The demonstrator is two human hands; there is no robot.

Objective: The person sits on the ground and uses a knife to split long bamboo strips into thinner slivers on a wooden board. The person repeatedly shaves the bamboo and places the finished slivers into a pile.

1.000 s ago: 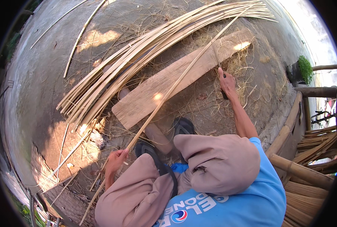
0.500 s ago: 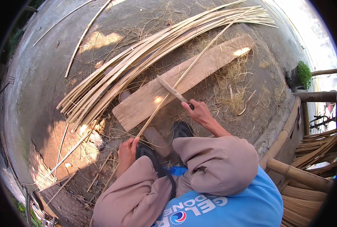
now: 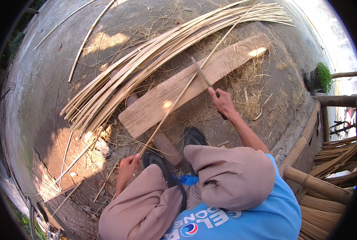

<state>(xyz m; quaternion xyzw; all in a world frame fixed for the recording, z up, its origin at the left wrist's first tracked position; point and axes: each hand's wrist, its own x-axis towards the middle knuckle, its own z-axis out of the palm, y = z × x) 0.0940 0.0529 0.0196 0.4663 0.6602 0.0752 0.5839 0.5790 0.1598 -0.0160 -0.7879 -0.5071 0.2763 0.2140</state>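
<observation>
A long thin bamboo strip (image 3: 177, 99) runs slantwise over a worn wooden plank (image 3: 146, 114). Its near end is pinched in my left hand (image 3: 127, 167), beside my left knee. My right hand (image 3: 222, 102) is closed round the dark handle of a knife (image 3: 201, 71). The blade points up and to the left, lying across the strip above the plank's middle. Whether the edge touches the strip I cannot tell.
A large bundle of split bamboo strips (image 3: 146, 60) lies beyond the plank. Fine shavings (image 3: 252, 96) litter the ground. At the right stand a bamboo rail (image 3: 316, 184), more stacked strips (image 3: 320, 216) and a potted plant (image 3: 323, 78). My sandalled feet are close to the plank's near edge.
My right hand and the knife have moved away from me along the strip, up and to the right. My left hand has shifted slightly down and left with the strip's end.
</observation>
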